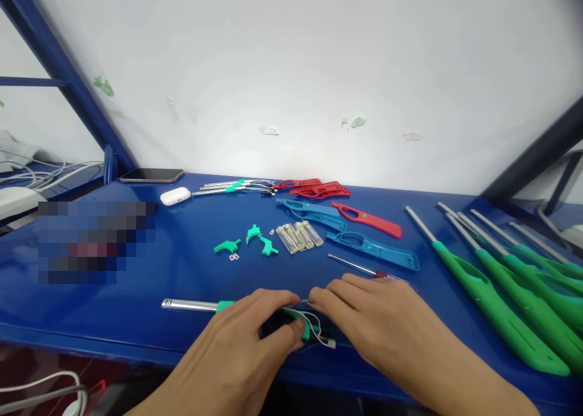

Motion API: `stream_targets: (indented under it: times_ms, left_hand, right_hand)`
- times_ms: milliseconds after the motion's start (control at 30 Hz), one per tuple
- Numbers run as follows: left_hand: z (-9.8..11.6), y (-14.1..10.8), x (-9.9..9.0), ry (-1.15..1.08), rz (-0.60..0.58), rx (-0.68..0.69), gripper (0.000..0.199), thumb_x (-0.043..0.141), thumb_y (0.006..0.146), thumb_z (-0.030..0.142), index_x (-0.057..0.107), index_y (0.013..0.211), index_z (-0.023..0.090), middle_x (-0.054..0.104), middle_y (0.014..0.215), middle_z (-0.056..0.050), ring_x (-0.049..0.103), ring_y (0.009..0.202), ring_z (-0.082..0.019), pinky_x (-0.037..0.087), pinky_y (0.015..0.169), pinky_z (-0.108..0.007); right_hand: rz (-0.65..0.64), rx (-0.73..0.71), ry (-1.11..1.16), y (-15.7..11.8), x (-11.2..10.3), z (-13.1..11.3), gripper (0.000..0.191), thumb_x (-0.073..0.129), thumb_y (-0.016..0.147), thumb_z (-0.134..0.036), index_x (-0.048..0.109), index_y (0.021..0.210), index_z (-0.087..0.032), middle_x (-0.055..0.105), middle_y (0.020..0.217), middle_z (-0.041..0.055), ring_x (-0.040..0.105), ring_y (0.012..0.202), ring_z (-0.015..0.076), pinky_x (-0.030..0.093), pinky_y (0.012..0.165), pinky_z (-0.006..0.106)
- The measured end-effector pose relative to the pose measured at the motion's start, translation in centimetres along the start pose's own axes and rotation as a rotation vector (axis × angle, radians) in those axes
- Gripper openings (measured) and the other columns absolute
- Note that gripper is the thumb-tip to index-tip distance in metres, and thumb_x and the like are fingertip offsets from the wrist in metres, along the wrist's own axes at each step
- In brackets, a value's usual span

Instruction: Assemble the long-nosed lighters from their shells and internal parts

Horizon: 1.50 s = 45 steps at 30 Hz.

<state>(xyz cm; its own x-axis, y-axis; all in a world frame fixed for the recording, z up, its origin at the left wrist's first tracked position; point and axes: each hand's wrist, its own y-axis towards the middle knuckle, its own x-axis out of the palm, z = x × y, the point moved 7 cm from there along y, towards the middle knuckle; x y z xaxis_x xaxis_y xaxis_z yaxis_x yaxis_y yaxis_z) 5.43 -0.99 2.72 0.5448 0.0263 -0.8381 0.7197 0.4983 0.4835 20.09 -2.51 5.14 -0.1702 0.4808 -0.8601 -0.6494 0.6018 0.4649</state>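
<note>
At the front of the blue table [182, 270], a lighter with a silver tube [190, 305] and a green collar lies under my left hand [255, 337]. The fingers of that hand are wrapped over its body, the thumb against a green part [308, 330]. My right hand [364, 313] has its fingers closed together, the tips at a thin white wire [314, 320] close to my left index fingertip. What its fingertips pinch is mostly hidden. The wire loops down to a small white connector [331, 344] between the hands.
Behind lie green triggers [228, 246], clear fuel tanks [298, 237], blue shells [373, 251], red shells [368, 219] and a screwdriver [355, 263]. Several green lighters [496, 306] are at right. A phone [152, 175] and white case [175, 196] sit back left.
</note>
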Motion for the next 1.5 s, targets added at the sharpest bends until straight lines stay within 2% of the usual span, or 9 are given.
stream_targets:
  times_ms: [100, 167, 233, 400, 567, 733, 933, 1133, 1500]
  left_hand:
    - [0.0, 0.1, -0.1, 0.005, 0.007, -0.002, 0.026, 0.047, 0.112, 0.019, 0.069, 0.123, 0.025, 0.074, 0.124, -0.009, 0.077, 0.098, -0.025, 0.069, 0.075, -0.037]
    - [0.0, 0.1, -0.1, 0.0, -0.006, -0.004, 0.026, 0.046, 0.112, 0.018, 0.069, 0.124, 0.025, 0.074, 0.123, -0.008, 0.076, 0.098, -0.025, 0.069, 0.076, -0.038]
    - [0.0, 0.1, 0.0, -0.011, -0.035, 0.002, 0.027, 0.045, 0.112, 0.017, 0.068, 0.123, 0.025, 0.073, 0.123, -0.008, 0.075, 0.097, -0.024, 0.069, 0.077, -0.039]
    - [-0.2, 0.1, 0.0, -0.021, -0.031, 0.016, 0.026, 0.043, 0.113, 0.017, 0.067, 0.12, 0.025, 0.072, 0.121, -0.008, 0.073, 0.095, -0.022, 0.067, 0.077, -0.036]
    - [-0.3, 0.0, 0.4, -0.023, -0.075, 0.015, 0.026, 0.044, 0.112, 0.016, 0.065, 0.124, 0.025, 0.072, 0.123, -0.008, 0.073, 0.096, -0.024, 0.067, 0.077, -0.038]
    - [-0.5, -0.2, 0.2, -0.01, -0.049, 0.026, 0.029, 0.047, 0.11, 0.013, 0.063, 0.131, 0.026, 0.073, 0.123, -0.008, 0.074, 0.097, -0.024, 0.066, 0.079, -0.037]
    - [-1.1, -0.7, 1.0, -0.063, -0.164, -0.005, 0.061, 0.042, 0.099, -0.005, 0.056, 0.145, 0.032, 0.066, 0.136, -0.006, 0.069, 0.11, -0.023, 0.063, 0.089, -0.038]
    - [-1.4, -1.1, 1.2, -0.12, -0.221, -0.002, 0.065, 0.046, 0.095, -0.002, 0.05, 0.151, 0.031, 0.06, 0.142, -0.007, 0.064, 0.115, -0.023, 0.059, 0.093, -0.036]
    - [-1.1, -1.0, 0.4, -0.094, -0.098, 0.052, 0.057, 0.039, 0.103, -0.004, 0.054, 0.146, 0.029, 0.065, 0.136, -0.003, 0.066, 0.113, -0.015, 0.055, 0.094, -0.025]
  right_hand:
    - [0.012, 0.154, 0.103, -1.3, -0.4, 0.8, 0.019, 0.048, 0.113, -0.024, 0.066, 0.116, -0.024, 0.079, 0.093, -0.0002, 0.074, 0.075, 0.0165, 0.048, 0.059, 0.033]
    - [0.026, 0.292, 0.225, -2.7, -0.6, 1.2, 0.023, 0.05, 0.113, -0.044, 0.065, 0.123, -0.03, 0.08, 0.105, -0.0026, 0.078, 0.088, 0.0158, 0.055, 0.072, 0.031]
    - [0.03, 0.351, 0.316, -3.8, -0.7, 1.1, 0.024, 0.051, 0.111, -0.052, 0.068, 0.12, -0.036, 0.08, 0.104, -0.008, 0.078, 0.091, 0.0123, 0.057, 0.079, 0.027]
    - [0.072, 0.303, 0.345, -4.4, -0.7, 0.4, 0.038, 0.038, 0.117, -0.042, 0.074, 0.108, -0.037, 0.08, 0.095, -0.0118, 0.077, 0.078, 0.007, 0.058, 0.077, 0.018]
    - [0.096, 0.304, 0.321, -4.2, -0.4, 0.5, 0.038, 0.038, 0.117, -0.038, 0.075, 0.11, -0.036, 0.081, 0.094, -0.01, 0.076, 0.073, 0.0093, 0.059, 0.071, 0.019]
    - [0.108, 0.3, 0.338, -4.4, -0.1, 0.3, 0.035, 0.041, 0.116, -0.034, 0.076, 0.109, -0.033, 0.081, 0.096, -0.008, 0.075, 0.075, 0.0114, 0.06, 0.072, 0.02]
    - [0.13, 0.318, 0.403, -4.5, 0.3, 0.2, 0.026, 0.05, 0.112, -0.022, 0.075, 0.109, -0.03, 0.08, 0.095, -0.0048, 0.074, 0.076, 0.0128, 0.06, 0.074, 0.021]
    - [0.108, 0.358, 0.513, -4.3, 0.6, 0.4, 0.026, 0.053, 0.108, -0.015, 0.074, 0.109, -0.03, 0.078, 0.095, -0.004, 0.072, 0.077, 0.0123, 0.06, 0.074, 0.019]
    - [0.107, 0.432, 0.635, -4.2, 0.8, 0.7, 0.027, 0.061, 0.102, -0.009, 0.074, 0.105, -0.032, 0.078, 0.097, -0.0089, 0.071, 0.08, 0.0086, 0.057, 0.077, 0.015]
